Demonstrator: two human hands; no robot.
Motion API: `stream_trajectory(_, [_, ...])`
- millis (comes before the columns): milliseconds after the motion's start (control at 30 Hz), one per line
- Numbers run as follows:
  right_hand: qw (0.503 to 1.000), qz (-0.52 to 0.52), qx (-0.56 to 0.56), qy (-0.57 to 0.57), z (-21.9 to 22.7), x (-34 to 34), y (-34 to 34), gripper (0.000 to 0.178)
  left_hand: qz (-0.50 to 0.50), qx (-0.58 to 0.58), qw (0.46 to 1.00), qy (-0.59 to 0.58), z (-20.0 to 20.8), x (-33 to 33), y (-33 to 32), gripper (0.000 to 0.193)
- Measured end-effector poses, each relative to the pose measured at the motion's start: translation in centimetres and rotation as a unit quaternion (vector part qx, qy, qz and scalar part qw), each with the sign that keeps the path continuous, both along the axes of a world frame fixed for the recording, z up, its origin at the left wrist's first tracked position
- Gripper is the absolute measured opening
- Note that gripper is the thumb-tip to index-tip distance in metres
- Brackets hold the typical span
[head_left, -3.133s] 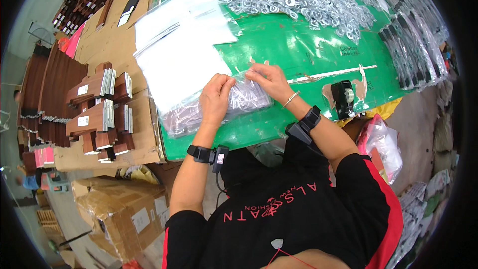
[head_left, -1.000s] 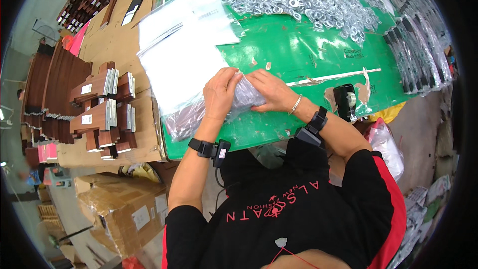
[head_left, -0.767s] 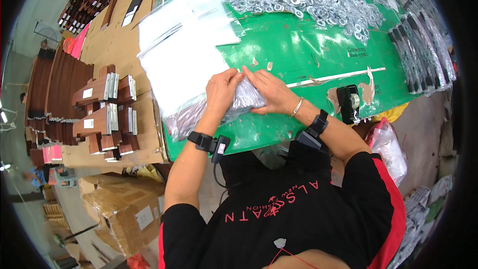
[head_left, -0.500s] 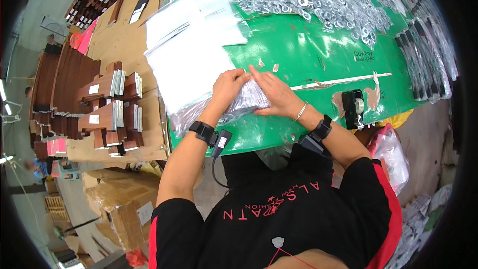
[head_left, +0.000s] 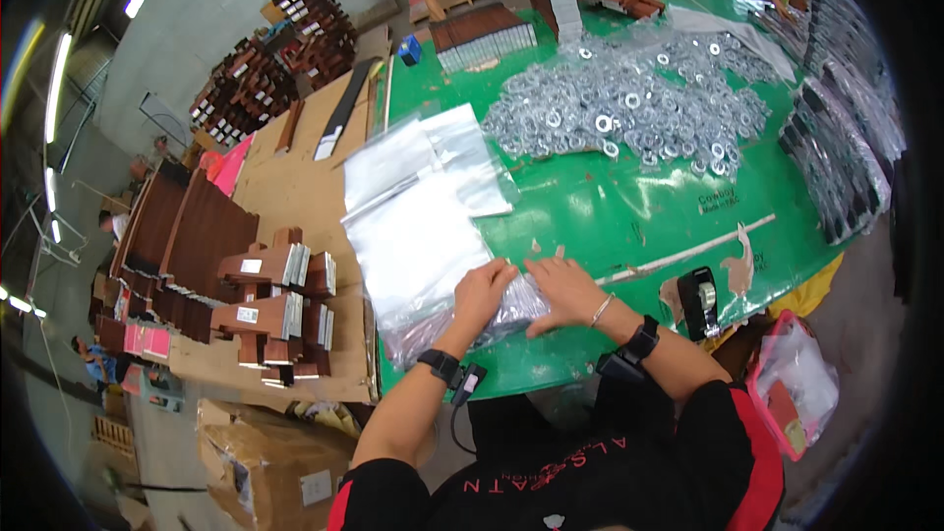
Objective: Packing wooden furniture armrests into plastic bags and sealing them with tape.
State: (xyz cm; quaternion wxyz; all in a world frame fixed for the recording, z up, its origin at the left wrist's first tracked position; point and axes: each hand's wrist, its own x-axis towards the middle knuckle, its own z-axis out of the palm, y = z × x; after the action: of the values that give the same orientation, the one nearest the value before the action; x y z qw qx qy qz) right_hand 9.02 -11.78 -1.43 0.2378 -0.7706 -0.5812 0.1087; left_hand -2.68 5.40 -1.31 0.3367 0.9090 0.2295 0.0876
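Note:
At the table's near edge lies a crinkled clear plastic bag (head_left: 526, 307) with something inside that I cannot make out. My left hand (head_left: 480, 297) is closed, its fingertips gripping the bag's upper edge. My right hand (head_left: 565, 293) rests on the bag's right end, fingers stretched out and thumb apart. A stack of flat, whitish plastic bags (head_left: 418, 246) spreads out just beyond my left hand and partly under my left forearm. Right of my right hand, a black tape dispenser (head_left: 699, 303) stands on the green table cover (head_left: 590, 216).
Many small bagged metal rings (head_left: 629, 103) are heaped across the far table. Wrapped dark parts (head_left: 831, 162) are stacked at right. Brown wooden pieces with metal ends (head_left: 265, 315) sit on cardboard at left. Two people stand beyond the table. A carton (head_left: 265, 462) is on the floor.
My view has tilted up, so the far table end and two people now show. Both hands stay at the plastic bag in nearly the same pose.

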Motion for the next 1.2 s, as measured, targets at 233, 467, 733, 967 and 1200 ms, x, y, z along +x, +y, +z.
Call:
stream_trajectory(233, [0.987, 0.042, 0.154, -0.01, -1.2, -0.6, -1.0, 0.089, -0.032, 0.012, 0.999, -0.012, 0.7, 0.0, 0.0, 0.036])
stream_trajectory(467, [0.963, 0.028, 0.25, -0.101, -0.1, -1.9, -2.3, 0.091, -0.12, 0.026, 0.987, -0.106, 3.0, -0.3, -0.9, 0.024])
stream_trajectory(733, [0.939, -0.055, 0.32, 0.116, 0.3, -3.1, -5.2, 0.085, -0.054, 0.181, 0.957, -0.219, 2.1, -1.3, -7.2, 0.023])
stream_trajectory(967, [0.898, -0.071, 0.309, 0.306, -1.9, -2.3, -4.4, 0.063, -0.043, 0.06, 0.977, -0.199, 1.0, -1.1, -6.9, 0.025])
stream_trajectory(1200, [0.858, -0.109, 0.331, 0.377, -3.0, -2.8, -3.4, 0.048, -0.07, 0.015, 0.979, -0.19, 1.1, -0.7, -6.1, 0.02])
